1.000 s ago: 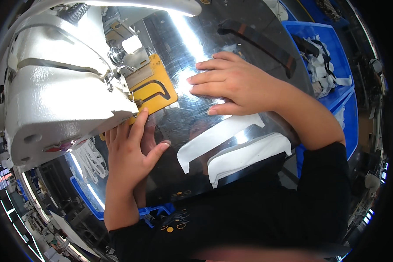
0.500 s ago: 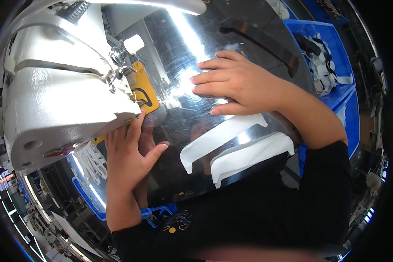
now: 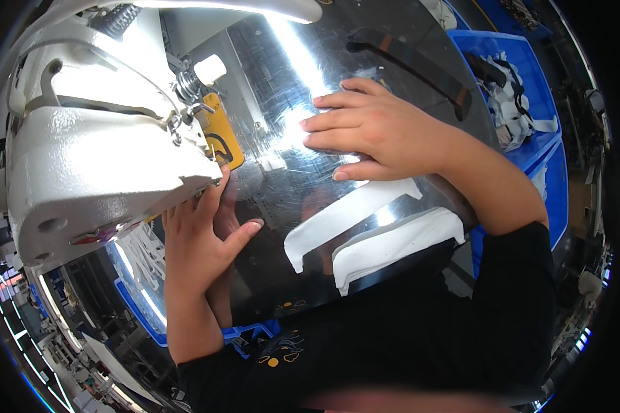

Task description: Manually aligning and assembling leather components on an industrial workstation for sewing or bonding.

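Note:
A yellow plate with a dark curved slot lies under the needle area of a white sewing machine. My left hand lies beside the machine head, fingertips at the plate's near end. Its index finger is stretched out and its thumb spread apart; the other fingertips are partly hidden behind the machine. My right hand rests palm down on the shiny table, fingers spread, holding nothing. Close below it lies a white curved strip, and nearer to me a small stack of similar white pieces.
A dark strip with brown bands lies on the far right of the table. Beyond the right edge, a blue bin holds black and white pieces. White strips hang below the machine at left, above another blue bin.
The yellow plate has slid slightly left, and my left hand has shifted a little left with it. A lever on the machine head now shows higher up. My right hand stays put.

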The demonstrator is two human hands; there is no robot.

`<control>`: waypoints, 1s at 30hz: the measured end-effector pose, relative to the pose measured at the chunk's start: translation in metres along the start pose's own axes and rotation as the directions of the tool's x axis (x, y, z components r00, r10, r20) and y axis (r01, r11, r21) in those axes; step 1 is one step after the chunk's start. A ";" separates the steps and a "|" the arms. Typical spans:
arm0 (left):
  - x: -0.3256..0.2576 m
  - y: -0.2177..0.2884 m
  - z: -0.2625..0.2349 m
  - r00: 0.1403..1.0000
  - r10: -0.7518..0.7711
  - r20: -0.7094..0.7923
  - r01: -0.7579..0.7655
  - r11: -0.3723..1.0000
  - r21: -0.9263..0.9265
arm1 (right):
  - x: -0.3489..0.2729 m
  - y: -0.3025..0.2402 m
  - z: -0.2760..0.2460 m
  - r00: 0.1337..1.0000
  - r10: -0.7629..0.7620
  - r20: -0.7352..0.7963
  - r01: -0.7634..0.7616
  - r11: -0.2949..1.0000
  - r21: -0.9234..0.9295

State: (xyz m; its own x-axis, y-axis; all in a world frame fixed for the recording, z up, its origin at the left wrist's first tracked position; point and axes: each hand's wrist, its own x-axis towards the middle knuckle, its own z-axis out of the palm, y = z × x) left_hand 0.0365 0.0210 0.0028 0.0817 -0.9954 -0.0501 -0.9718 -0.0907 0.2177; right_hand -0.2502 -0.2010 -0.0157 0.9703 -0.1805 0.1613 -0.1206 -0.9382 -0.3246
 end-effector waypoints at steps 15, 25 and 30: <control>0.000 0.004 -0.006 0.999 -0.016 0.031 0.017 0.999 -0.030 | -0.001 0.004 0.000 0.999 -0.032 -0.025 0.033 0.999 0.011; -0.003 0.008 -0.013 0.991 -0.051 0.120 0.063 0.993 -0.099 | -0.001 0.004 0.002 1.000 -0.022 0.005 0.022 1.000 0.014; -0.006 0.010 -0.016 0.997 0.025 0.068 -0.023 0.999 -0.029 | -0.002 0.004 0.002 0.999 -0.040 -0.021 0.041 0.999 0.008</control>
State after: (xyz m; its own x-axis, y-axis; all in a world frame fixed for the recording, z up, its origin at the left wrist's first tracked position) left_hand 0.0296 0.0253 0.0213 0.0423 -0.9929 -0.1109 -0.9665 -0.0688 0.2474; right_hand -0.2524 -0.2042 -0.0191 0.9697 -0.1486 0.1940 -0.0793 -0.9422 -0.3255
